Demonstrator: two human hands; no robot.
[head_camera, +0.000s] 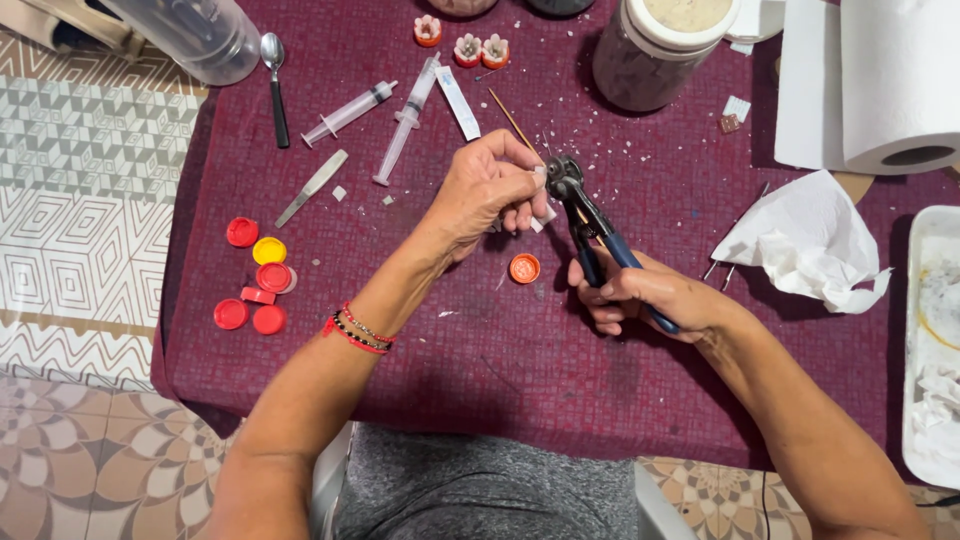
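A grey-clad lap (480, 490) is seen at the near edge of the maroon surface (420, 340). Blue-handled nippers (590, 225) are gripped closed-fisted by the right hand (640, 295), while a small white piece (543, 200) is pinched by the left hand (485, 190) and held at the jaws above the surface. A trimming cut appears to be in hand; a steady squeeze is judged to be called for. An orange cap (524, 267) lies just below.

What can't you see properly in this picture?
Head view:
- The small white piece in the left hand: mostly hidden by fingers and the blue-handled metal nippers.
- The right hand: its palm is turned away.
- The white rectangular tray: cut off by the right edge.
- The clear plastic bottle: cut off by the top edge.
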